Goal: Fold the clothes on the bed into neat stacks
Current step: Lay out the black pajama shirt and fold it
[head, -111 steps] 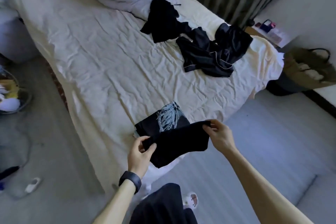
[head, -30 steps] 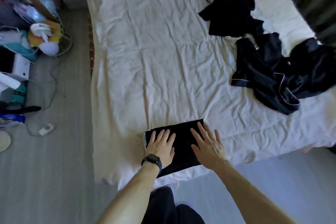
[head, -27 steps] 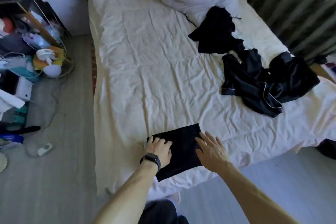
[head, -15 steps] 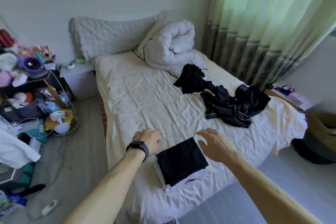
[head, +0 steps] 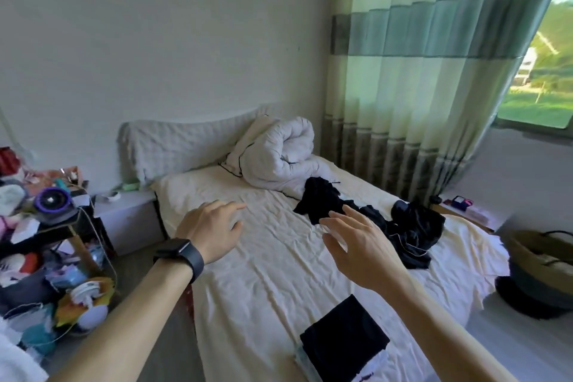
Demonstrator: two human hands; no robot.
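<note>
A folded black garment (head: 344,343) lies flat on a small stack at the near edge of the bed (head: 263,273). Further up the bed a crumpled black top (head: 319,203) and a dark satin garment with pale piping (head: 415,232) lie in a heap near the right side. My left hand (head: 214,229), with a dark watch on the wrist, is raised over the sheet, fingers relaxed and empty. My right hand (head: 359,242) is also lifted, fingers spread, holding nothing, in front of the heap.
A rolled white duvet (head: 279,155) sits at the head of the bed. A cluttered shelf (head: 40,226) and floor items stand left. A curtain (head: 418,71) hangs at the right, with a woven basket (head: 542,270) on the floor below.
Both hands lifted off the folded black garment and rose over the bed. My view tilted up from the bed edge to the whole room.
</note>
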